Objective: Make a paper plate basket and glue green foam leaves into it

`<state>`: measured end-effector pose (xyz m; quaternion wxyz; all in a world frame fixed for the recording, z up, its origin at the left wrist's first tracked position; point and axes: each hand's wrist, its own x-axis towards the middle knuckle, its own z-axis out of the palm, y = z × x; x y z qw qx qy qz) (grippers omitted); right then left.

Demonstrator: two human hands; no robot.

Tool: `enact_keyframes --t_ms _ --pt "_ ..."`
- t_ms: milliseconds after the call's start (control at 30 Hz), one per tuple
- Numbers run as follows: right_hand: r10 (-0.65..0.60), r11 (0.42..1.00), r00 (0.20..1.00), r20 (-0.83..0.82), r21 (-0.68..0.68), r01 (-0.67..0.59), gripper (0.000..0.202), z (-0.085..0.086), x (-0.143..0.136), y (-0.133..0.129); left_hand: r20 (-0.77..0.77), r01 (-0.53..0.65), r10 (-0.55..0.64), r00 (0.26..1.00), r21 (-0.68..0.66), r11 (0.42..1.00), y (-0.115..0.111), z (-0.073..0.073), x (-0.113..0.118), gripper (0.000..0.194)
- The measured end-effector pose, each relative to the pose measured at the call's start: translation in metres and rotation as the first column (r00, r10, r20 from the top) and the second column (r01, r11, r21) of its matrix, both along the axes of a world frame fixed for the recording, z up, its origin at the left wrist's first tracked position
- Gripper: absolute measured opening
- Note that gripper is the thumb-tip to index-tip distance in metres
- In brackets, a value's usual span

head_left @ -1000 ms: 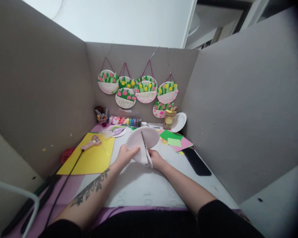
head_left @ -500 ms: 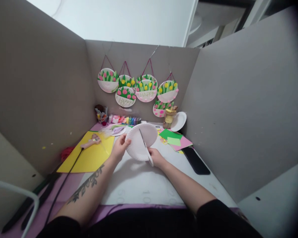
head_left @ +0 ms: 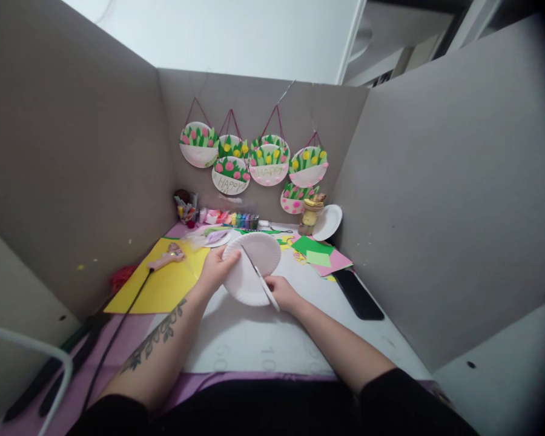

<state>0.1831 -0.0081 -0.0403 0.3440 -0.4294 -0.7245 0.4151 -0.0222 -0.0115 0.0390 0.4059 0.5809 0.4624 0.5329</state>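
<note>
A white paper plate [head_left: 243,284] with a crimped rim is held tilted above the table. My left hand [head_left: 218,266] grips its left edge, thumb on the front face. My right hand [head_left: 280,293] is closed round the handles of white-handled scissors [head_left: 260,276]. One dark blade lies across the plate's face, pointing up and left, close to the left thumb. The other blade is hidden, and the plate appears cut along the line from the lower right.
A pink glue gun [head_left: 167,259] lies on yellow paper [head_left: 149,290] at left. Green and pink sheets [head_left: 340,261] and a black phone [head_left: 358,294] lie at right. Paint pots [head_left: 240,220] line the back. Decorated plates [head_left: 200,154] hang on the grey back panel [head_left: 254,97].
The paper plate has shifted a little left and down and turned slightly. The scissors moved with it, their blade now pointing more to the left, nearer the left thumb.
</note>
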Motion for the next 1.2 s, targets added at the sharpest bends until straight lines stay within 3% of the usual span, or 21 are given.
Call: enact_keyframes --t_ms 167,733,1200 --pt "0.012 1.000 0.999 -0.040 -0.021 -0.012 0.026 -0.001 -0.001 -0.001 -0.098 0.010 -0.007 0.995 0.030 0.999 -0.003 -0.004 0.005 0.038" --pt "0.054 0.999 0.998 -0.034 -0.003 -0.054 0.024 -0.006 0.001 0.003 -0.119 -0.024 0.027 0.993 0.027 0.999 -0.010 0.003 0.010 0.035" --pt "0.047 0.998 0.993 -0.105 -0.038 -0.051 0.034 0.010 -0.003 -0.003 -0.254 -0.005 0.028 0.967 0.089 0.996 -0.012 0.000 0.016 0.030"
